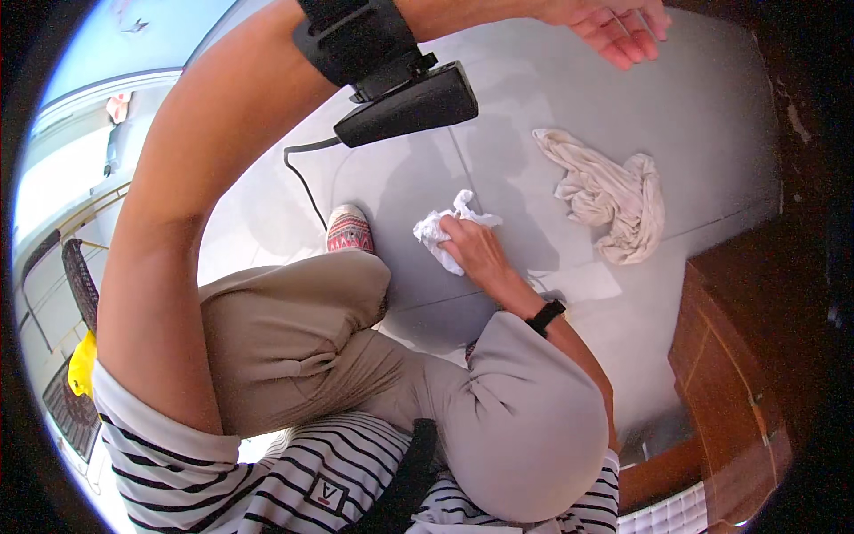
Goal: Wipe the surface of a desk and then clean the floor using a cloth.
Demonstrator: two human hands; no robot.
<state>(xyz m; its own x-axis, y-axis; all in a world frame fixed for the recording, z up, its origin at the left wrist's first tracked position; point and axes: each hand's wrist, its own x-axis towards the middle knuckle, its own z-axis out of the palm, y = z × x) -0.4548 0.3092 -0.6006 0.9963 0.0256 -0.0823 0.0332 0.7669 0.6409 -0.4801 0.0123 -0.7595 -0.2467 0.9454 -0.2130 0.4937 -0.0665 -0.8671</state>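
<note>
My right hand [475, 248] is closed on a crumpled white cloth [434, 230], pressed against the grey tiled floor [467, 160] in front of my knees. A bunched beige cloth [620, 193] lies on the tiles to the right of that hand, apart from it. Up near the top edge, my left hand [617, 33] reaches out over the floor with its fingers stretched; nothing shows in it, and the top edge cuts part of it off. Strapped to my left forearm is a black device [410, 103] with a cable [300, 177].
Dark wooden furniture [724, 380] stands at the right, with a white tufted surface [667, 514] below it. My patterned shoe [350, 230] is planted left of the white cloth. At the far left are metal-framed chairs [80, 280] and a yellow object [82, 364].
</note>
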